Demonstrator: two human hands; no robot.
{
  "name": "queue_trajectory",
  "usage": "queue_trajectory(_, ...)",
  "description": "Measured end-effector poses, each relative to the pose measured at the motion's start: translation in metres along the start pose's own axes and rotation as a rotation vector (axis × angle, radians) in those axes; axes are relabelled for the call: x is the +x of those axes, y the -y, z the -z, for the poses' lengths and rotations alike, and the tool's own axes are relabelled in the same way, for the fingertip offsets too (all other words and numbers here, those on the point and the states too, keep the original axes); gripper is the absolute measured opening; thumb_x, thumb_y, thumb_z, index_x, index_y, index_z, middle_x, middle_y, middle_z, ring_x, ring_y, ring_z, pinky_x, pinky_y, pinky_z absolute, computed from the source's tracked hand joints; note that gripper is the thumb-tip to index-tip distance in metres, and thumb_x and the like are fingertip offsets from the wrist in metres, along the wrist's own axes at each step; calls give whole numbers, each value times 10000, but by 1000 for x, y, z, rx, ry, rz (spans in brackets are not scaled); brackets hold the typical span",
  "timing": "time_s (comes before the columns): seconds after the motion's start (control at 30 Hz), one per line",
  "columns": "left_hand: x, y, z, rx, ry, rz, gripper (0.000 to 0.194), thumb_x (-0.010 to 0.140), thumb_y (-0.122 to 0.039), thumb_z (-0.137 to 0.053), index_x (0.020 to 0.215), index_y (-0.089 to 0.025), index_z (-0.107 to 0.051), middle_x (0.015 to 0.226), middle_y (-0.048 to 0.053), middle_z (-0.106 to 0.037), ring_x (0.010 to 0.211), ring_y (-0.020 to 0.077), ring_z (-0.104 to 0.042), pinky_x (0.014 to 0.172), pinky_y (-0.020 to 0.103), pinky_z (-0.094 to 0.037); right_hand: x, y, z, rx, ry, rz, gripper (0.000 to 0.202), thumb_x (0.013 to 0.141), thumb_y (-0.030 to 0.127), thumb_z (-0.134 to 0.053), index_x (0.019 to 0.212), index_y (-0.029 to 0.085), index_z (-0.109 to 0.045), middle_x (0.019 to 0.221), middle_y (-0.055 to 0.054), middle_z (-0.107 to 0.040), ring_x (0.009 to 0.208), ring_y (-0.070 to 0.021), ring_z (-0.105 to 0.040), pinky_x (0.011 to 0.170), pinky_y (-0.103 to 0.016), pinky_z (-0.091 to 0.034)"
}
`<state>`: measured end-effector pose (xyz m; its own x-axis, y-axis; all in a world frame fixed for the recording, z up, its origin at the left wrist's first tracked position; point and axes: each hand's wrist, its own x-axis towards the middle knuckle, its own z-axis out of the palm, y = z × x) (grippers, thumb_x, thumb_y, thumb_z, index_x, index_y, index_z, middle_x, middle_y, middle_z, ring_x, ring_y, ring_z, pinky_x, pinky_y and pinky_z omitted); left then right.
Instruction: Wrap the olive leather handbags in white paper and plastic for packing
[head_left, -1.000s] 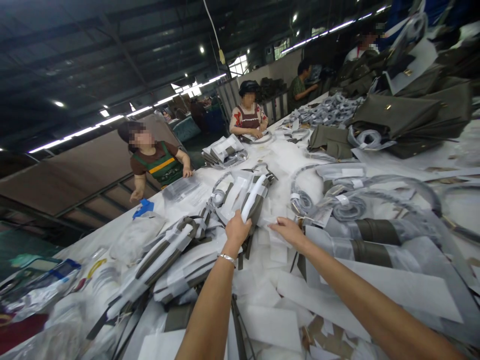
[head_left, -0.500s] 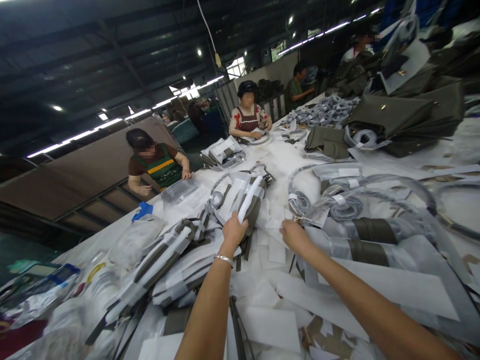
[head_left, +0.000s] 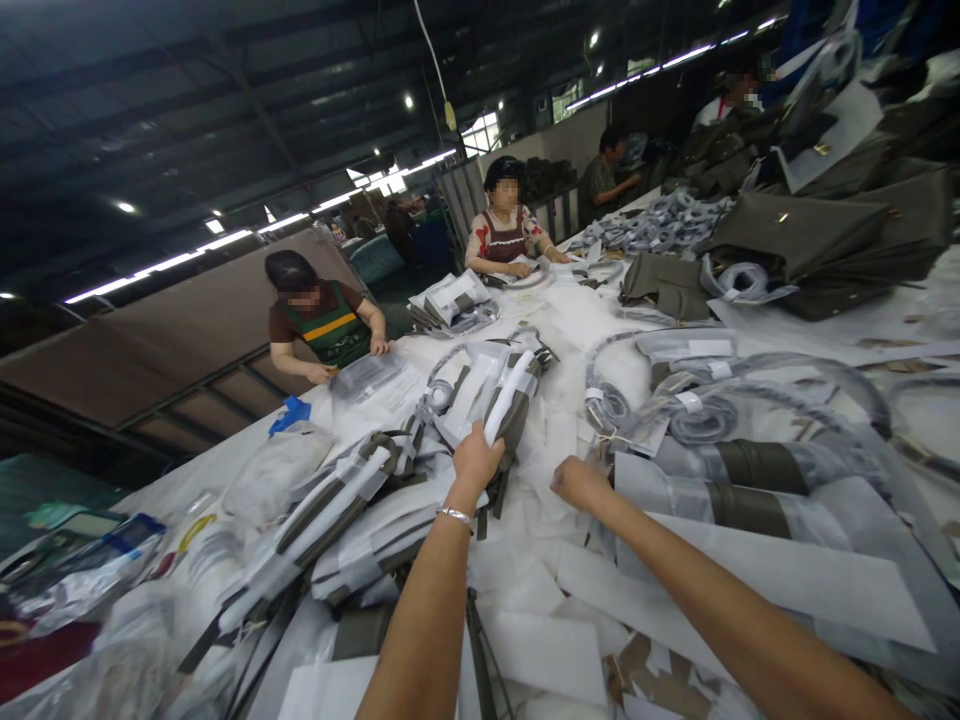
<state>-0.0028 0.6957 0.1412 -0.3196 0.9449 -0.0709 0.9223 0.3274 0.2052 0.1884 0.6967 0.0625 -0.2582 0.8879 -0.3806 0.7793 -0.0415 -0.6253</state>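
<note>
Gripping wrapped bundle [head_left: 511, 400], left hand [head_left: 478, 462], apparently.

white table [head_left: 247, 438], wrapped straps [head_left: 300, 545], paper sheets [head_left: 544, 655], olive bags [head_left: 795, 235], blue scrap [head_left: 290, 415]

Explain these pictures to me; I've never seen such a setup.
There's no robot here. One camera, worn on a person's head, looks forward and down, so the bare arms reaching in from below are the wearer's own.

The left hand grips a wrapped bundle. The right hand has curled fingers; whether they pinch anything is unclear.

On the white table lie loose white sheets, plastic-wrapped coils and olive-coloured bags. The people beyond are others, with their own hands.
</note>
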Motion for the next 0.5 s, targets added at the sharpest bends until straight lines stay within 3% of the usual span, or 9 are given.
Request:
queue_trajectory(0.13,2,2,2,-6,5,-11,443,947,-464,-583,1261,-154,-557,1041,86,-698,978,235,-675,893,428,-518,-3,-1,-12,317,6,-14,283,964,360,-609,1160,157,-627,1133,-69,-650,937,-184,-651,804,-367,-579)
queue_trajectory(0.37,2,4,0,-15,2,-10,439,949,-455,-573,1262,-148,-545,1053,100,-707,994,242,-678,896,418,-511,17,3,-2,875,-200,-103,340,982,401,-571,1217,157,-592,1127,-77,-643,911,-177,-652,778,-360,-579)
queue_trajectory(0.5,-1,2,0,-23,-4,-7,409,932,-427,-588,1242,-163,-546,1047,106,-723,1002,253,-688,864,373,-511,28,22,-14,1133,-153,-96,315,976,379,-586,1191,149,-606,1134,-78,-647,940,-183,-654,805,-374,-578)
